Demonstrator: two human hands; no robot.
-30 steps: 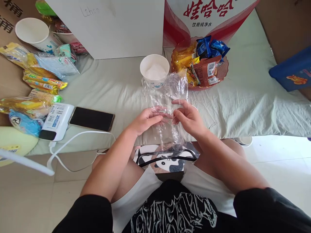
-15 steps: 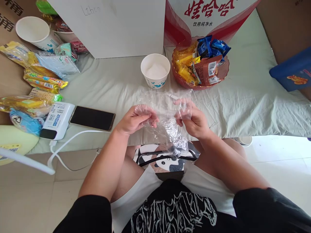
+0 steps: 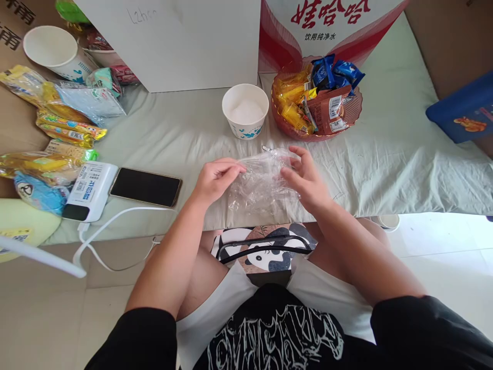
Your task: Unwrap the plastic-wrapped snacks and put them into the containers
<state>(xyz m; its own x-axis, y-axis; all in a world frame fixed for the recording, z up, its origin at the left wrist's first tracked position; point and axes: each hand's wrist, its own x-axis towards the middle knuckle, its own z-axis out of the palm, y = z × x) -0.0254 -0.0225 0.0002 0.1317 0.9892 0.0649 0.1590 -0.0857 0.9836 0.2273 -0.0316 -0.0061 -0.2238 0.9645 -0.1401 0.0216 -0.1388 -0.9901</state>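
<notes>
A crumpled clear plastic bag [image 3: 259,182] lies low over the pale cloth-covered surface [image 3: 385,169], between both my hands. My left hand [image 3: 215,180] pinches its left edge with thumb and fingers. My right hand [image 3: 306,180] grips its right side, fingers spread over the top. Just beyond the bag stands a white paper cup [image 3: 245,110] holding white granules. To the cup's right a red-brown basket [image 3: 356,110] is full of wrapped snacks.
A black phone [image 3: 145,188] and a white power bank [image 3: 89,191] with a white cable lie at the left. Snack packets [image 3: 61,123] and an empty paper cup [image 3: 52,49] sit far left. A white box [image 3: 181,43] and a red-and-white carton [image 3: 327,25] stand behind. A panda-print bag [image 3: 264,252] rests on my lap.
The plastic bag was held up and stretched in front of the cup. Both hands have since brought it down and bunched it together just above the cloth.
</notes>
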